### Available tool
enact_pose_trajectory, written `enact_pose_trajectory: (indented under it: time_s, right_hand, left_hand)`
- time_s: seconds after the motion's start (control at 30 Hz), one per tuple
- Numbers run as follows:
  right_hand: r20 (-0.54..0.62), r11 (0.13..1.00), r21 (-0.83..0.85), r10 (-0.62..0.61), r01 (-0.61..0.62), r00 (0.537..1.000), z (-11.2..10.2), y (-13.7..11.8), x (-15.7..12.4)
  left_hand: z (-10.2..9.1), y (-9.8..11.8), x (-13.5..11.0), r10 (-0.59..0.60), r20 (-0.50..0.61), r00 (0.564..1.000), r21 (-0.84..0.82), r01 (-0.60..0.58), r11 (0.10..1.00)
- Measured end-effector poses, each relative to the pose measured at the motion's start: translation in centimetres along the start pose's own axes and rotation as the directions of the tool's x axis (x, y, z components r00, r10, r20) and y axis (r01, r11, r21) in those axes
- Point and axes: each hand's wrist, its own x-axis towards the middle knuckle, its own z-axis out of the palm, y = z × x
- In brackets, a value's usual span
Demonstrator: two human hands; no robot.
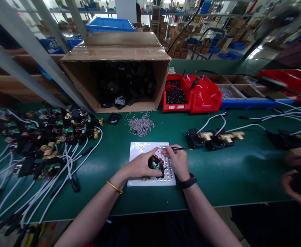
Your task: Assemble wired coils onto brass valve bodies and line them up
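My left hand (pixel 141 166) is closed around a black valve unit (pixel 157 163) whose green circuit board and wires face up. Over a white sheet (pixel 135 181) dotted with rows of small round silvery pieces (pixel 169 171), it holds the unit steady. A thin dark stick like a brush or tweezers (pixel 178 148) is pinched in my right hand (pixel 178 162), its far end pointing right. The fingertips of my right hand are just beside the unit, above the sheet. A bit of brass (pixel 144 178) shows under my left hand.
Many valve units with white cables (pixel 50 154) crowd the left. Behind the sheet lie a pile of small pins (pixel 141 124), a black cover (pixel 113 118) and a cardboard box (pixel 130 51). Red bins (pixel 177 107) and brass-fitted units (pixel 204 137) stand right; another person's hands (pixel 298 175) are far right.
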Motion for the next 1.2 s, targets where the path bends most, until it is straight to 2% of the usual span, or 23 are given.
enact_pose_trajectory:
  time_s: [0.13, 0.23, 0.33, 0.4, 0.5, 0.57, 0.67, 0.73, 0.9, 1.2]
  right_hand:
    - [0.000, 1.000, -0.004, -0.022, 0.021, 1.000, 0.1, -0.4, -0.5]
    - [-0.029, 0.999, 0.021, -0.029, 0.029, 0.999, 0.4, -0.5, -0.7]
    - [-0.026, 0.998, 0.064, -0.025, 0.026, 0.999, 0.4, -0.4, -0.8]
    - [-0.008, 0.993, 0.119, -0.013, 0.014, 1.000, 0.2, -0.6, -0.8]
    - [0.012, 0.947, 0.317, 0.059, -0.060, 0.998, -0.1, -1.7, -1.4]
    - [0.096, 0.880, 0.451, 0.120, -0.151, 0.988, -0.1, -3.0, -2.5]
    - [0.280, 0.816, 0.505, 0.154, -0.282, 0.948, 0.6, -4.9, -4.9]
    - [0.319, 0.818, 0.490, 0.152, -0.300, 0.935, 1.3, -5.7, -6.5]
    - [0.211, 0.879, 0.431, 0.122, -0.205, 0.970, 2.5, -5.4, -7.9]
    - [0.189, 0.892, 0.412, 0.116, -0.186, 0.975, 2.7, -5.3, -7.6]
  left_hand:
    - [0.1, 0.2, -0.3, 0.028, -0.020, 0.999, 0.034, -0.028, 0.999]
    - [0.5, 0.1, -1.2, 0.055, -0.140, 0.989, 0.068, -0.046, 0.997]
    - [1.1, -0.3, -2.7, 0.137, -0.312, 0.940, 0.123, -0.104, 0.987]
    - [1.5, -0.8, -3.7, 0.139, -0.409, 0.902, 0.119, -0.098, 0.988]
    - [2.1, -1.7, -4.7, 0.098, -0.504, 0.858, 0.045, -0.087, 0.995]
    - [2.5, -2.1, -4.9, 0.095, -0.544, 0.834, 0.017, -0.102, 0.995]
    - [2.8, -2.3, -5.0, 0.111, -0.573, 0.812, 0.018, -0.124, 0.992]
    - [2.9, -2.3, -5.0, 0.119, -0.576, 0.809, 0.029, -0.125, 0.992]
    - [2.9, -2.2, -5.2, 0.122, -0.568, 0.814, 0.043, -0.119, 0.992]
    - [2.9, -2.1, -5.2, 0.116, -0.572, 0.812, 0.036, -0.117, 0.992]
